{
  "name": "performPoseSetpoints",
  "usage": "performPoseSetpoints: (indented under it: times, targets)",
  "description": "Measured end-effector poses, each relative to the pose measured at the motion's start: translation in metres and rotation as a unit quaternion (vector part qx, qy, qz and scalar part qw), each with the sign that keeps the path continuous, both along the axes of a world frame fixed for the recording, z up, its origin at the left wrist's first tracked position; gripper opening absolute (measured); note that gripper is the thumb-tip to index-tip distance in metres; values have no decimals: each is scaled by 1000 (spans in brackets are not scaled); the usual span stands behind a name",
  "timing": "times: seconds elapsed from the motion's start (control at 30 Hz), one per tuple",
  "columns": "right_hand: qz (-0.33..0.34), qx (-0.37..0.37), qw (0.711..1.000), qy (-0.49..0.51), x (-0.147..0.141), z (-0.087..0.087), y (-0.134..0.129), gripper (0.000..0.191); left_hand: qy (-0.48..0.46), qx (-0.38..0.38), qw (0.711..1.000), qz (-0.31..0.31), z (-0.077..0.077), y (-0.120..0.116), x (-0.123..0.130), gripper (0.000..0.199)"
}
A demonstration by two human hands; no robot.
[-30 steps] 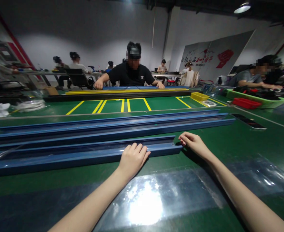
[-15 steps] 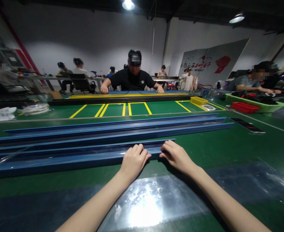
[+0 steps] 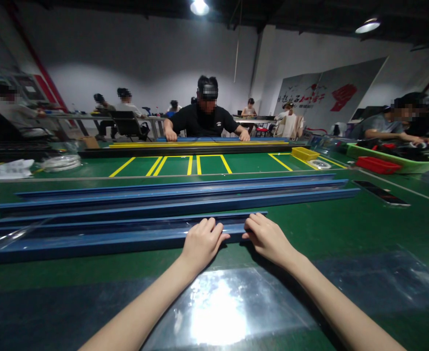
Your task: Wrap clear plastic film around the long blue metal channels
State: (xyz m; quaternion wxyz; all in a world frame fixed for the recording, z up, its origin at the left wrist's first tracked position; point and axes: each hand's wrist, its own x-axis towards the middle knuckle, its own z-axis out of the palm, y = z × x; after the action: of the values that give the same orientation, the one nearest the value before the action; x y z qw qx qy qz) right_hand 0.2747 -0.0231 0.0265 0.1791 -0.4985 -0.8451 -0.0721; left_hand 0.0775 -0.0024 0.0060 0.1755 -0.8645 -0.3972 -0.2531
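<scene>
A long blue channel (image 3: 126, 240) lies across the green table, nearest to me, with clear film (image 3: 17, 236) over its left part. My left hand (image 3: 204, 243) is closed on the channel near its right end, fingertips inside and thumb along the near wall. At the right end itself, my right hand (image 3: 267, 236) grips the channel with curled fingers. A short gap separates the two hands. Under my forearms a wide sheet of clear film (image 3: 283, 297) lies flat and reflects the light.
More blue channels (image 3: 163, 199) lie just beyond. A phone (image 3: 382, 193) is at the right, near a red tray (image 3: 378, 165), a green bin (image 3: 415, 166) and a yellow tray (image 3: 305, 153). Across the table a person (image 3: 203, 119) holds long strips.
The whole view has shifted slightly, so the background and the far channels sit a little further right. Both my hands keep their grip on the near channel.
</scene>
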Motion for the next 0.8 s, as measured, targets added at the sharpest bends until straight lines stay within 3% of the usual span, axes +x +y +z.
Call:
performPoseSetpoints:
  times: [0.17,0.43,0.63,0.8]
  targets:
    - [2,-2,1000,-25,1,2,1,7,-7,9,1000,3,1,0,-1,27]
    - [-35,-36,997,-64,26,12,-3,9,4,88,994,-62,-3,0,-5,19]
    - [-85,-40,994,-49,65,10,-4,8,2,72,997,-21,-5,1,-5,28]
    - [-75,-39,996,-35,75,9,-5,8,24,55,998,9,-5,0,-3,28]
